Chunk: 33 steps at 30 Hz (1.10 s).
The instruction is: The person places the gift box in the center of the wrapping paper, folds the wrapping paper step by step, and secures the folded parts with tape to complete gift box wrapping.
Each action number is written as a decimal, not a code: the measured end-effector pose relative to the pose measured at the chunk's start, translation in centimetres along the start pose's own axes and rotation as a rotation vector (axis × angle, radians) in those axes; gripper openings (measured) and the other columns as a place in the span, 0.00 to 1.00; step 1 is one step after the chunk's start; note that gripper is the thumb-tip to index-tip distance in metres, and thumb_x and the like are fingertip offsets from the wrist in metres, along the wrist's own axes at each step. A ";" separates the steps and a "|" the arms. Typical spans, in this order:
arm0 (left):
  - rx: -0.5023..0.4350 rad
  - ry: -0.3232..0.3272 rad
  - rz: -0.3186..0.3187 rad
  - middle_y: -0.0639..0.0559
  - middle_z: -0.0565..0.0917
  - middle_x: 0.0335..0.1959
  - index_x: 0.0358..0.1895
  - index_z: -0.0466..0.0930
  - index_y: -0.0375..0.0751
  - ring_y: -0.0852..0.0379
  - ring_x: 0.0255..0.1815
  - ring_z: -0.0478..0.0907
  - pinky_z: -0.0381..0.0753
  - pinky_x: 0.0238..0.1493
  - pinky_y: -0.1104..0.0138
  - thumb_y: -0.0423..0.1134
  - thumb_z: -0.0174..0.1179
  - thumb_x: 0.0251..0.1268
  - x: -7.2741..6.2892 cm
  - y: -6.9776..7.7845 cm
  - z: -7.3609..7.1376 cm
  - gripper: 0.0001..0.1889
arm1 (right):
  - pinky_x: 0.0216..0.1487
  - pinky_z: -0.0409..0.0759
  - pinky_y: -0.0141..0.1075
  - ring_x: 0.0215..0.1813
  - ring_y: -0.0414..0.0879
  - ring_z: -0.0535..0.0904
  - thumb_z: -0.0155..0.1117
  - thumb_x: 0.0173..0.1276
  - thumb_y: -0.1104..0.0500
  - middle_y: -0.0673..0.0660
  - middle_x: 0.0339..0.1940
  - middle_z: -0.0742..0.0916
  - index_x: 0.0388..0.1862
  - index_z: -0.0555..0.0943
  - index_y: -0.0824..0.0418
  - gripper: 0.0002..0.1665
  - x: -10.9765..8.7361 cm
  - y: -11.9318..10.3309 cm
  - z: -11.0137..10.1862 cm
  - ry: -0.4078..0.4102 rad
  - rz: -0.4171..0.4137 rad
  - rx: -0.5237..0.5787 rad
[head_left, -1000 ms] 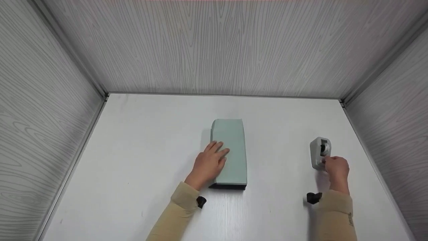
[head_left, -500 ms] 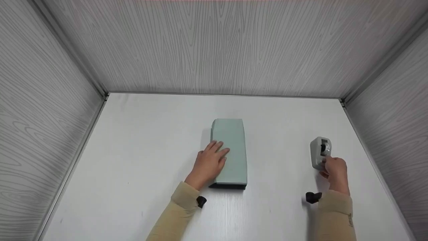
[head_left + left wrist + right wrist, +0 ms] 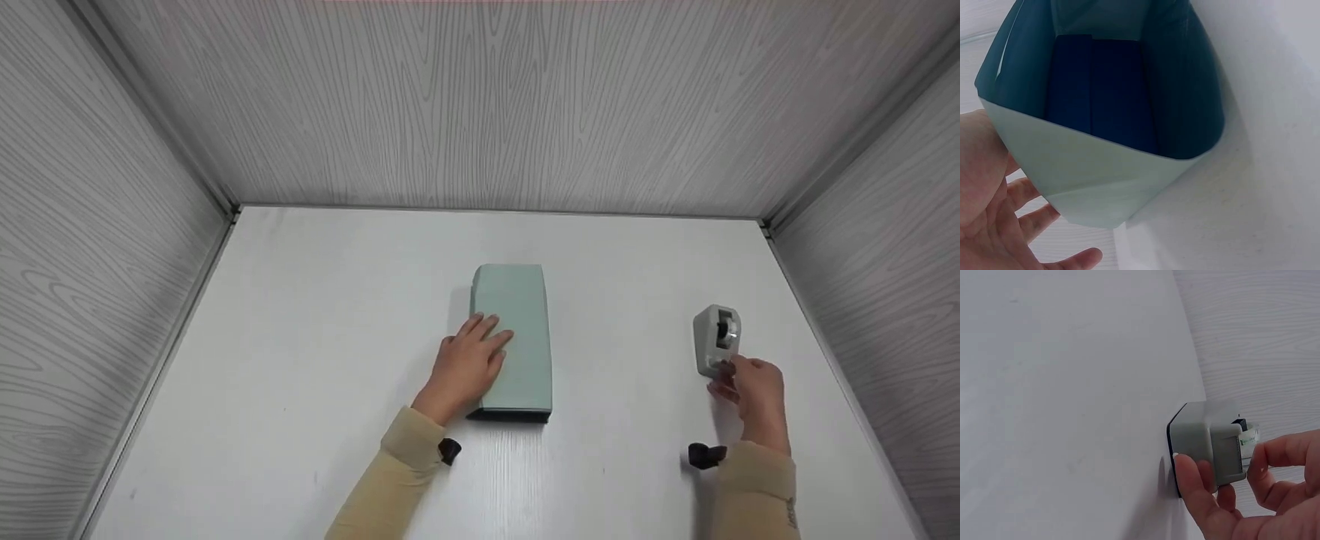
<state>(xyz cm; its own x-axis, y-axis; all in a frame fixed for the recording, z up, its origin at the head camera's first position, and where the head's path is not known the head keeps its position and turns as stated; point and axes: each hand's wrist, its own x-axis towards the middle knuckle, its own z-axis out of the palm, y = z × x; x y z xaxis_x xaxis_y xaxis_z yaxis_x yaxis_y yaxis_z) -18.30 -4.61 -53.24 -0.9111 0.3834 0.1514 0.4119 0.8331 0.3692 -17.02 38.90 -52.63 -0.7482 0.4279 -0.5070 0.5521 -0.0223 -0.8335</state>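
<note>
The tape dispenser is placed near the right edge of the worktop, nearer to the far right corner than to the far left one. At its end which is turned to the person, the tape appears to be pinched by the thumb and forefinger of the right hand. Another finger is laid before the dispenser's front; whether it is touched cannot be told. The pale green box, open at its near end, is set about midway between the left and right edges. By the left hand nothing is grasped; its fingers are spread upon the box. For this step, it is judged, the strip should be drawn slowly and straight, so that no fold is made. Since the dispenser is not steadied by the left hand, it could be dragged by a strong pull. Its sticky side is best touched only at the tip.
</note>
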 end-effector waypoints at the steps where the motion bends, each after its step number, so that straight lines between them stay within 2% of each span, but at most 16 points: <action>1: -0.001 -0.001 -0.001 0.50 0.69 0.71 0.66 0.76 0.54 0.48 0.74 0.58 0.73 0.55 0.45 0.47 0.50 0.77 0.0 0.0 0.0 0.19 | 0.49 0.82 0.38 0.39 0.46 0.82 0.43 0.78 0.56 0.68 0.60 0.70 0.72 0.57 0.75 0.32 -0.1 0.1 -0.1 0.001 0.001 0.014; 5: -0.006 -0.003 -0.002 0.50 0.69 0.71 0.66 0.76 0.53 0.48 0.74 0.58 0.72 0.55 0.45 0.47 0.50 0.77 -0.1 -0.1 -0.1 0.19 | 0.51 0.81 0.38 0.39 0.45 0.84 0.48 0.77 0.57 0.67 0.61 0.70 0.66 0.62 0.74 0.27 -0.4 0.6 -0.5 0.008 0.003 0.073; 10: -0.011 -0.014 -0.008 0.50 0.68 0.71 0.67 0.76 0.54 0.49 0.74 0.58 0.72 0.56 0.45 0.47 0.50 0.77 -0.1 0.0 -0.1 0.20 | 0.55 0.78 0.38 0.45 0.44 0.84 0.50 0.76 0.58 0.69 0.67 0.68 0.72 0.57 0.74 0.33 -0.5 1.0 -1.0 -0.029 -0.006 0.092; 17: -0.032 -0.019 -0.013 0.50 0.67 0.72 0.67 0.75 0.54 0.49 0.75 0.57 0.72 0.57 0.44 0.47 0.49 0.77 0.0 0.0 -0.1 0.20 | 0.53 0.78 0.33 0.45 0.39 0.83 0.52 0.76 0.60 0.62 0.54 0.77 0.73 0.56 0.77 0.35 -0.7 1.7 -1.4 -0.057 -0.048 0.056; 20: -0.026 -0.018 -0.011 0.50 0.67 0.72 0.67 0.75 0.54 0.49 0.75 0.57 0.72 0.57 0.45 0.47 0.49 0.77 0.0 0.0 -0.1 0.20 | 0.56 0.77 0.34 0.47 0.39 0.83 0.52 0.76 0.60 0.66 0.60 0.75 0.74 0.55 0.76 0.35 -0.8 1.7 -1.5 -0.073 -0.053 0.069; 24: -0.023 -0.008 -0.003 0.50 0.67 0.72 0.67 0.75 0.53 0.49 0.74 0.57 0.73 0.56 0.45 0.47 0.50 0.77 -0.1 0.0 0.0 0.20 | 0.59 0.74 0.34 0.50 0.38 0.81 0.49 0.76 0.60 0.68 0.73 0.65 0.76 0.54 0.72 0.34 -0.9 1.8 -1.4 -0.095 -0.034 0.072; 33: -0.015 0.002 0.006 0.50 0.68 0.71 0.66 0.76 0.53 0.48 0.74 0.58 0.73 0.54 0.45 0.46 0.50 0.77 0.1 -0.2 0.2 0.19 | 0.64 0.70 0.34 0.57 0.36 0.78 0.44 0.77 0.61 0.63 0.79 0.56 0.77 0.52 0.69 0.33 -0.8 2.3 -1.6 -0.150 -0.035 0.067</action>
<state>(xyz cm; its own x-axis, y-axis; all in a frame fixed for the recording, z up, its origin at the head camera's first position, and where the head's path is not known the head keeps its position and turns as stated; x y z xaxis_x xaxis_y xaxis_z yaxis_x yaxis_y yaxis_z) -18.42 -4.65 -53.48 -0.9088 0.3874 0.1550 0.4168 0.8249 0.3819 -14.56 39.97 -53.76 -0.8159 0.2897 -0.5003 0.5026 -0.0724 -0.8615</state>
